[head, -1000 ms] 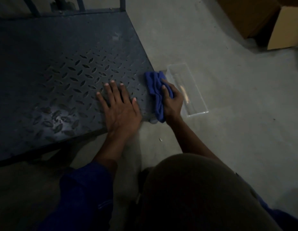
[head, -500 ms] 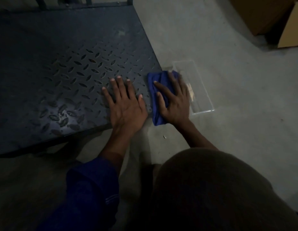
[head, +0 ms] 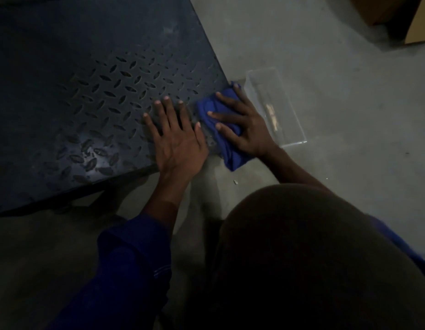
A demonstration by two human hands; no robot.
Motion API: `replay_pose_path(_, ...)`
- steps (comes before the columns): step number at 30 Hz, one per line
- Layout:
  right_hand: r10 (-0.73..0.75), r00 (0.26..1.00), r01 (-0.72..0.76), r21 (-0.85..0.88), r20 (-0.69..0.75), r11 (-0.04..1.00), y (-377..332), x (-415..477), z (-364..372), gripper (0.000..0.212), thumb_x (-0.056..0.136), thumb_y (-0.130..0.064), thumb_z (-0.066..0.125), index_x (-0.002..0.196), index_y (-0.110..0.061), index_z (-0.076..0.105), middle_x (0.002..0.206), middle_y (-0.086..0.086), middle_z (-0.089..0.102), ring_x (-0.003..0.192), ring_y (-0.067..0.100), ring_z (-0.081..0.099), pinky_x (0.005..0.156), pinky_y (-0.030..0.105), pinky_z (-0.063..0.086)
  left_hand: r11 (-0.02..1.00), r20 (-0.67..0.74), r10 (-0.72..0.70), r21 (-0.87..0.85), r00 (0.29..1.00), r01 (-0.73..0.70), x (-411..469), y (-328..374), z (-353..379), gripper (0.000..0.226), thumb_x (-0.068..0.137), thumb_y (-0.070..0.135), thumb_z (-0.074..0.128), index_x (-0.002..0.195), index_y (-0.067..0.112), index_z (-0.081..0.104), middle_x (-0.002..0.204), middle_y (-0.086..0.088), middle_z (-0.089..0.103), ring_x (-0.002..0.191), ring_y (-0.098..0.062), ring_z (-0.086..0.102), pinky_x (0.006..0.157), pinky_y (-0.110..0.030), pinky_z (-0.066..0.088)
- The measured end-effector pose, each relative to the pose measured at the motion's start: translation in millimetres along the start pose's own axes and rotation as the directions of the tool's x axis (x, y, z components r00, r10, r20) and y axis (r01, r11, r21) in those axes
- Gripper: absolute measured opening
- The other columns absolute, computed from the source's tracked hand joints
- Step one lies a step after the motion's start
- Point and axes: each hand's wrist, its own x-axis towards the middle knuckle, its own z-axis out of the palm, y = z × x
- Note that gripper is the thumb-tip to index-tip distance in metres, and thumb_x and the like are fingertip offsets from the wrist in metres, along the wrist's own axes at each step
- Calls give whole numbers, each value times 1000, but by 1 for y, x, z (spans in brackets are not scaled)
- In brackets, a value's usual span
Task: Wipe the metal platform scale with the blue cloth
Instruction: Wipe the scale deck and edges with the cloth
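We look down from the head camera, in dim light, on the metal platform scale. It is a dark blue-grey plate with a raised tread of small lozenges, and it fills the upper left of the view. A dull sheen shows close to its near edge, and its near right corner lies between the two hands.

The blue cloth is at that corner. It is a strong royal blue, bunched and creased, and it lies over the plate's right edge. Its lower end reaches past the corner, over the floor.

The right hand presses down on the cloth with the palm flat. Its grip is apart: the fingers are straight and spread across the folds, with cloth showing between them. The left hand lies flat on the plate just beside the cloth, its thumb near the folds. Its grip is apart too and holds nothing, the fingers straight and fanned over the tread.

A blue sleeve covers the left forearm, and a dark knee fills the lower right.

A clear plastic tray stands on the grey concrete floor just beside the right hand, near the scale's right edge. Something pale lies in it, perhaps a strip of wood, but the light is too poor for us to tell. A cardboard box sits well apart at the upper right.
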Motion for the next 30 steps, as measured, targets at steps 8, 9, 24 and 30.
replay_pose_path(8, 426, 810, -380, 191, -403, 905, -39, -8, 29, 18, 89, -30, 75, 102, -21, 84, 116, -3, 78, 119, -5, 61, 108, 32, 49, 1000, 0, 5, 11, 1000, -5, -1, 1, 0, 71, 108, 47, 15, 166, 6, 21, 173, -23, 15, 162, -41, 9, 127, -66, 9)
replay_pose_path(9, 459, 801, -392, 244, -384, 887, -37, -2, 29, 18, 88, -29, 76, 100, -20, 84, 114, -4, 79, 113, -5, 64, 104, 26, 49, 1000, -4, 6, 16, 1000, -6, -1, 0, 1, 71, 108, 47, 15, 166, 6, 21, 173, -24, 16, 162, -41, 10, 127, -67, 9)
replay_pose_path(24, -96, 990, 99, -22, 106, 995, 3, 11, -4, 30, 108, -22, 59, 135, -16, 71, 147, 0, 62, 156, 36, 32, 125, 53, 33, 1000, 41, 3, 16, 999, -4, 2, 0, 2, 70, 109, 46, 18, 167, 8, 16, 175, -22, 7, 162, -40, 2, 128, -66, 5)
replay_pose_path(30, 395, 878, -342, 224, -268, 912, -30, -12, 24, 24, 106, -13, 61, 124, -13, 77, 149, 7, 60, 142, 16, 54, 119, 41, 42, 1000, 11, 0, 7, 1000, -1, 1, -1, 1, 69, 109, 46, 18, 166, 6, 20, 174, -23, 12, 162, -41, 7, 127, -67, 8)
